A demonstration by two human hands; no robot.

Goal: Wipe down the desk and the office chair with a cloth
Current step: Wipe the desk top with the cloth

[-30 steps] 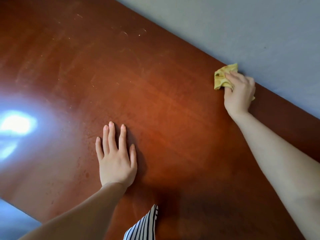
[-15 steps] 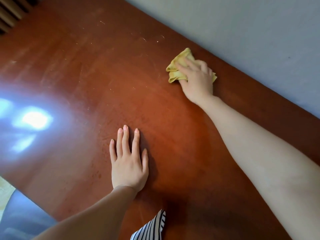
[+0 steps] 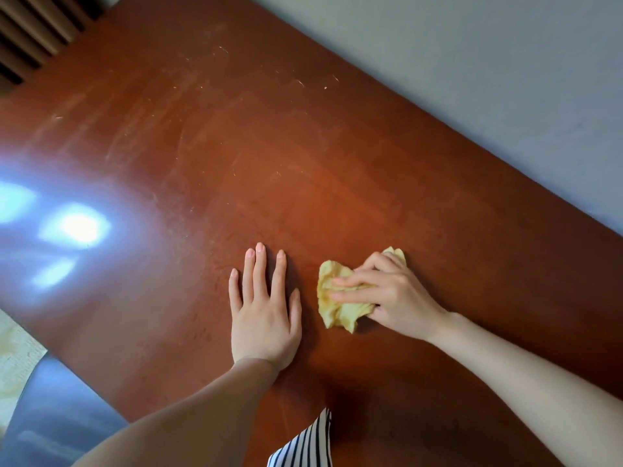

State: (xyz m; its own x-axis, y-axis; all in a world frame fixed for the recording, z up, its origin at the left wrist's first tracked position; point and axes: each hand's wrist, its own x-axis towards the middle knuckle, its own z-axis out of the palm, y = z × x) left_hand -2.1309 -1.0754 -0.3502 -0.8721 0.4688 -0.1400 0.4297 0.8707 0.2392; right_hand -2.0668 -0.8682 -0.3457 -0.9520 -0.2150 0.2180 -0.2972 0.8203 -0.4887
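A glossy reddish-brown wooden desk [image 3: 236, 146] fills the view, with pale specks and dust streaks across its far half. My right hand [image 3: 394, 294] presses a crumpled yellow cloth [image 3: 337, 308] onto the desk near the middle, fingers curled over it. My left hand [image 3: 264, 311] lies flat on the desk just left of the cloth, fingers spread, holding nothing. The office chair is not in view.
A pale grey wall [image 3: 488, 79] runs along the desk's far edge. Dark slats [image 3: 30, 32] show at the top left corner. Grey floor [image 3: 60, 416] lies beyond the desk's left edge. Window glare [image 3: 74, 227] reflects off the desk. Striped fabric [image 3: 303, 446] hangs at the bottom.
My right hand has dragged the cloth from the desk's far edge by the wall back toward me, ending beside my left hand. The left hand stayed planted on the desk.
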